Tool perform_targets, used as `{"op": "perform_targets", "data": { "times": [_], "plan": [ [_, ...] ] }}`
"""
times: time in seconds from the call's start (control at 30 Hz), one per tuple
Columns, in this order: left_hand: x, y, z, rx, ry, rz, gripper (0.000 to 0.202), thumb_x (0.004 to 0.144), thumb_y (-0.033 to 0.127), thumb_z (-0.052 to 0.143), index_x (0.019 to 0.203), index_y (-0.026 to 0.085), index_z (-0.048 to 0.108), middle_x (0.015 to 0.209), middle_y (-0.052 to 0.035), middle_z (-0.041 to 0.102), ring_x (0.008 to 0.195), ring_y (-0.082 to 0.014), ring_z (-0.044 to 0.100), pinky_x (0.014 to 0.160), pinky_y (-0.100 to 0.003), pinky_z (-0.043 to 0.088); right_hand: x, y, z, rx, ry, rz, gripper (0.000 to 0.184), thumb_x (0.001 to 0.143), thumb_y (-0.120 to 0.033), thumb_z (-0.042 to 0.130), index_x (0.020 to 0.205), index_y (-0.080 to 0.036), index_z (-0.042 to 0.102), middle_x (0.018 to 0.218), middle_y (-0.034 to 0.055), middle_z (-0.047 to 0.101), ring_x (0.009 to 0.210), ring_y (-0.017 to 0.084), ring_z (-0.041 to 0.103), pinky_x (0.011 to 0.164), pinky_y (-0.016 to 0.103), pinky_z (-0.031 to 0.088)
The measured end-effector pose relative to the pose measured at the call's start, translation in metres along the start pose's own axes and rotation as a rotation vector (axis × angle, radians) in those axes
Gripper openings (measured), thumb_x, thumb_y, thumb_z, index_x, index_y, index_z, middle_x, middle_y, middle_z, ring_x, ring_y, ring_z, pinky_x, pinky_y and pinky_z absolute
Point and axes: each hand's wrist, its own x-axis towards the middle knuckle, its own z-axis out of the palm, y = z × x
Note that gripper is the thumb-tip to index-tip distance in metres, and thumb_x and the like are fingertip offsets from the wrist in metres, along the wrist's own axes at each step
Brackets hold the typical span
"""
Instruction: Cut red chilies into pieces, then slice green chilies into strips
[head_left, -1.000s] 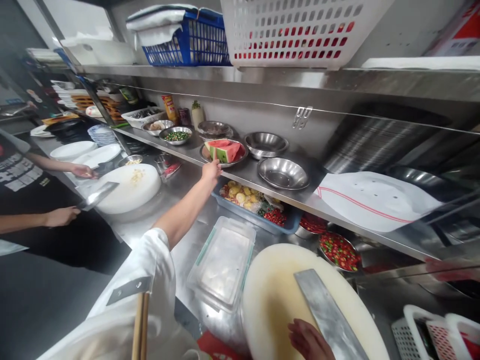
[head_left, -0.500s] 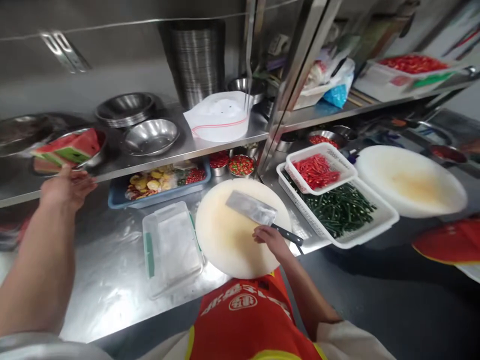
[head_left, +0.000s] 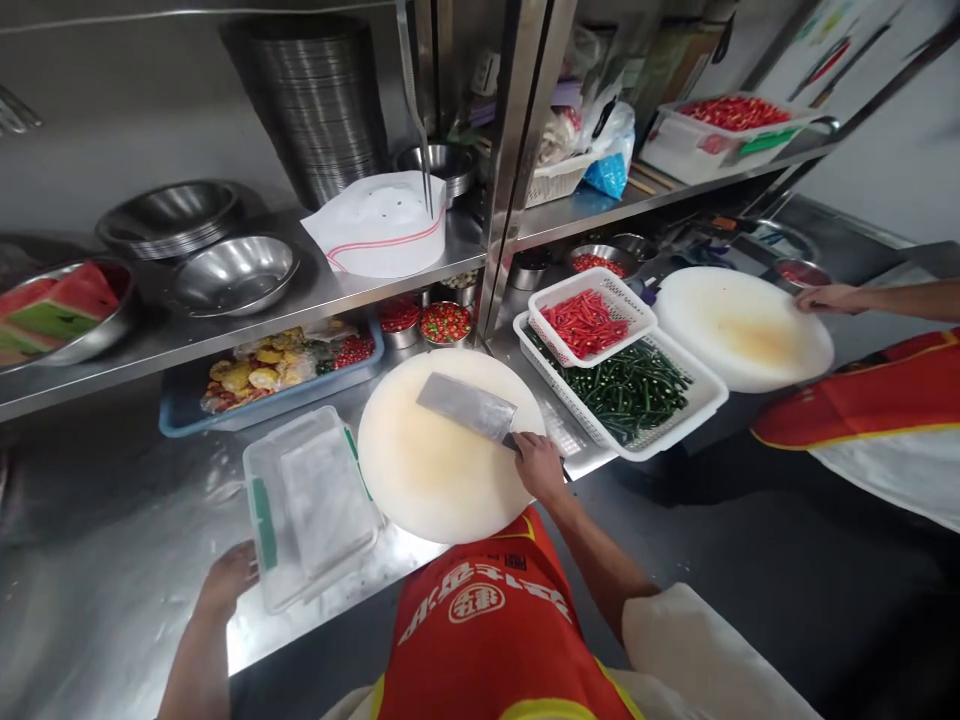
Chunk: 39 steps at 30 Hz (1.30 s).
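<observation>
At lower centre, an apron (head_left: 487, 625) is showing red with white lettering and yellow edging. In mid-frame, a grey cleaver (head_left: 466, 407) is contrasting with a white, tan-stained board (head_left: 442, 490). Left of that, a clear container (head_left: 322, 510) is displaying green clips (head_left: 264, 522). At right, white baskets (head_left: 679, 432) are framing red chillies (head_left: 583, 322) and green stalks (head_left: 634, 390).

The left hand (head_left: 227, 580) has left the watermelon bowl (head_left: 111, 332) at the shelf's (head_left: 330, 292) front edge and dropped to the clear container's (head_left: 315, 510) left side, near the table's (head_left: 112, 560) front edge. The right hand (head_left: 538, 465) has closed around the cleaver's (head_left: 465, 405) handle.
</observation>
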Motion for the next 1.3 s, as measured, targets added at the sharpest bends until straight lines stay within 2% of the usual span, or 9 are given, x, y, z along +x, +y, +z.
{"op": "perform_targets", "data": {
  "times": [0.2,0.37,0.53,0.7,0.8,0.9,1.03,1.17,1.3],
  "plan": [
    [-0.020,-0.050,0.011,-0.323,-0.147,-0.207,0.023,0.071,0.041,0.063,0.085,0.023,0.063,0.084,-0.0047,0.072,0.089,-0.0281,0.072,0.076,-0.039,0.062,-0.003,-0.030,0.016,-0.011,-0.088,-0.124,0.046,0.085,-0.012,0.047,0.129,-0.015,0.061,0.124,0.0119,0.065,0.110,0.025,0.054,0.094,0.035,0.037],
    [-0.006,-0.048,0.017,-0.216,-0.148,-0.177,0.028,0.067,0.027,0.071,0.090,0.018,0.058,0.088,-0.0054,0.070,0.083,-0.0250,0.072,0.065,-0.035,0.063,0.003,-0.049,0.034,0.086,-0.071,-0.132,0.043,0.085,-0.012,0.049,0.127,-0.015,0.061,0.122,0.0130,0.064,0.109,0.025,0.054,0.097,0.036,0.039],
    [-0.012,-0.032,0.008,-0.146,-0.114,-0.141,0.029,0.057,0.023,0.070,0.081,0.018,0.056,0.081,-0.0051,0.071,0.089,-0.0333,0.072,0.058,-0.043,0.064,-0.002,-0.042,0.023,0.260,-0.025,-0.147,0.038,0.085,-0.017,0.053,0.122,-0.015,0.062,0.122,0.0118,0.064,0.114,0.023,0.054,0.102,0.035,0.040],
    [-0.081,0.004,-0.045,-0.114,0.053,-0.080,0.033,0.043,0.041,0.071,0.074,0.032,0.064,0.079,0.0082,0.075,0.098,-0.0395,0.070,0.069,-0.049,0.064,-0.027,-0.019,-0.014,0.533,-0.070,-0.186,0.028,0.088,-0.027,0.054,0.112,-0.019,0.066,0.110,0.0077,0.069,0.099,0.019,0.063,0.092,0.034,0.049],
    [-0.143,0.036,-0.049,-0.052,0.103,0.005,0.036,0.039,0.052,0.071,0.073,0.040,0.067,0.079,0.0142,0.074,0.099,-0.0415,0.068,0.069,-0.050,0.064,-0.045,-0.004,-0.042,0.742,-0.285,-0.229,0.032,0.085,-0.034,0.061,0.113,-0.019,0.068,0.105,0.0070,0.072,0.092,0.019,0.066,0.087,0.036,0.051],
    [-0.204,0.069,0.008,-0.066,0.052,0.159,0.044,0.036,0.049,0.080,0.077,0.036,0.071,0.095,0.0084,0.075,0.108,-0.0425,0.065,0.079,-0.050,0.064,-0.059,0.014,-0.068,0.823,-0.552,-0.273,0.065,0.075,-0.036,0.072,0.136,-0.021,0.055,0.118,0.0094,0.069,0.095,0.021,0.066,0.089,0.038,0.051],
    [-0.273,0.100,0.154,-0.165,-0.245,0.244,0.056,0.048,0.044,0.085,0.099,0.028,0.068,0.110,-0.0039,0.071,0.106,-0.0376,0.066,0.089,-0.052,0.060,-0.071,0.051,-0.096,1.092,-0.699,-0.233,0.089,0.069,-0.036,0.077,0.148,-0.023,0.039,0.139,0.0129,0.057,0.111,0.025,0.062,0.093,0.040,0.051],
    [-0.335,0.129,0.287,-0.094,-0.528,0.424,0.049,0.062,0.042,0.082,0.105,0.025,0.065,0.114,-0.0109,0.066,0.113,-0.0339,0.062,0.102,-0.048,0.049,-0.076,0.109,-0.121,1.406,-0.346,0.100,0.079,0.078,-0.049,0.069,0.147,-0.024,0.038,0.134,0.0129,0.061,0.106,0.028,0.067,0.095,0.047,0.050],
    [-0.371,0.169,0.361,-0.014,-0.967,0.661,0.051,0.069,0.038,0.080,0.115,0.027,0.062,0.124,-0.0107,0.060,0.120,-0.0317,0.056,0.107,-0.045,0.043,-0.089,0.181,-0.150,1.505,0.060,0.466,0.094,0.069,-0.047,0.074,0.149,-0.027,0.030,0.128,0.0130,0.065,0.092,0.030,0.071,0.088,0.050,0.054]
  ]
}}
